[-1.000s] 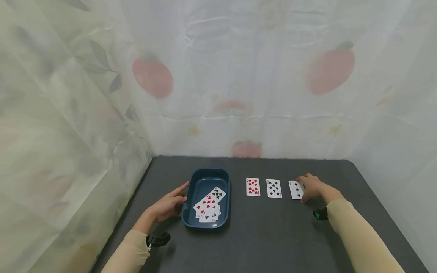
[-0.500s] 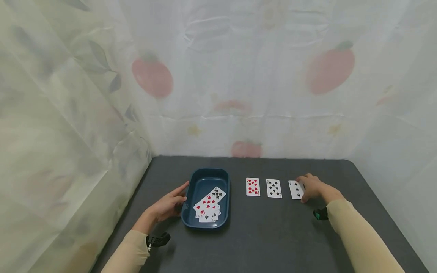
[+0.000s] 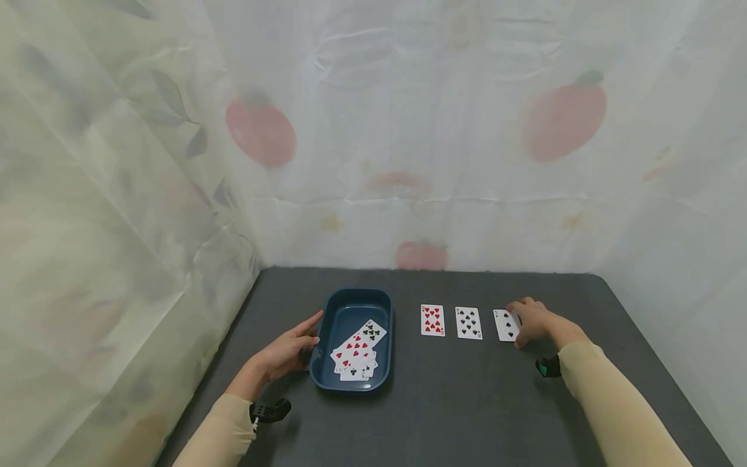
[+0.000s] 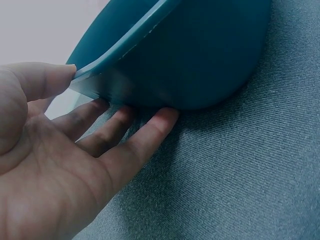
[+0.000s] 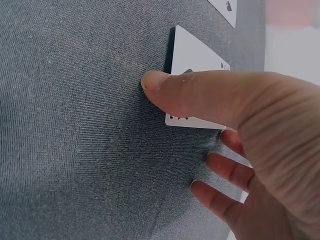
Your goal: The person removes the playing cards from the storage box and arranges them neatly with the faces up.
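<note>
My left hand (image 3: 290,350) rests against the left side of a blue rectangular tray (image 3: 382,305). In the left wrist view its thumb touches the tray's rim, and the loosely extended fingers (image 4: 147,132) meet the lower outer wall. A loose pile of playing cards (image 3: 357,347), hearts and clubs face up, lies inside the tray. At the right, my right hand (image 3: 537,321) holds a spade playing card (image 3: 504,325) between thumb and fingers at its near and far edges. The right wrist view shows the thumb crossing the card (image 5: 187,45); the index fingertip is hidden there.
Left of the held card, a spade card (image 3: 469,323) and a hearts card (image 3: 432,320) lie face up in a row on the dark table (image 3: 443,402). Pale patterned sheets (image 3: 373,130) stand behind and beside the table.
</note>
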Available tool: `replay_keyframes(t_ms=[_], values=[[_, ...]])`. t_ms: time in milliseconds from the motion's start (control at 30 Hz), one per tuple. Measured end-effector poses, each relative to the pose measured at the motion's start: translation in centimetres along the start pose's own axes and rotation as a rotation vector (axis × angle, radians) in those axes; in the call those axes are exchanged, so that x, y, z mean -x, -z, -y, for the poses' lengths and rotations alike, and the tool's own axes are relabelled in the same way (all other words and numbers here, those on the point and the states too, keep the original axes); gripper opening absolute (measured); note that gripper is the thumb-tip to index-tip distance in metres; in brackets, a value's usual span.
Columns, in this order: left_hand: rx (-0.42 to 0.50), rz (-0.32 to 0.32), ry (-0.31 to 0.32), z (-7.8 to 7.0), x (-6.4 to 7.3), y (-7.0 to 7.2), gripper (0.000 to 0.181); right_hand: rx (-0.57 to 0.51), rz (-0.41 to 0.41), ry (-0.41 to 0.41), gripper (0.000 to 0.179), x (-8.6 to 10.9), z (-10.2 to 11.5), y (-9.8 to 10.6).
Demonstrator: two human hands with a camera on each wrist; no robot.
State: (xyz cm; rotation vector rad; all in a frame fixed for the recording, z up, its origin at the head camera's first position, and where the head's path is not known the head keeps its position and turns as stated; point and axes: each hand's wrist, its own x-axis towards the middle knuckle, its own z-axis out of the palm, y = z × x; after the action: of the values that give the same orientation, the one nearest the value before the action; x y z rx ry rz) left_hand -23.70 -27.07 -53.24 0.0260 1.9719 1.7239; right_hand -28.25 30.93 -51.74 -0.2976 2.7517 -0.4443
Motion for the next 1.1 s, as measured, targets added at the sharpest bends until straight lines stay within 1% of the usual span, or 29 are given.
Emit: replay_keyframes(t_ms=[433,633,867,967,1100], values=[[-0.001,-0.003,-0.005,0.18,-0.21,-0.08,0.066,-0.002,-0.011,-0.013,0.086,0.45,0.23,0.23],[0.001,-0.006,-0.002,0.14,-0.2,-0.14,0.066,-0.008,0.002,-0.019,0.09,0.65,0.48,0.39],[0.002,-0.001,-0.003,0.25,-0.33,-0.05,0.066,-0.031,0.003,-0.022,0.095,0.63,0.22,0.19],[0.004,0.006,-0.003,0.36,-0.33,0.03,0.066,-0.064,-0.014,-0.018,0.093,0.53,0.03,0.07],[0.003,0.015,-0.002,0.27,-0.16,0.04,0.066,-0.089,-0.083,0.002,0.088,0.35,-0.14,-0.05]])
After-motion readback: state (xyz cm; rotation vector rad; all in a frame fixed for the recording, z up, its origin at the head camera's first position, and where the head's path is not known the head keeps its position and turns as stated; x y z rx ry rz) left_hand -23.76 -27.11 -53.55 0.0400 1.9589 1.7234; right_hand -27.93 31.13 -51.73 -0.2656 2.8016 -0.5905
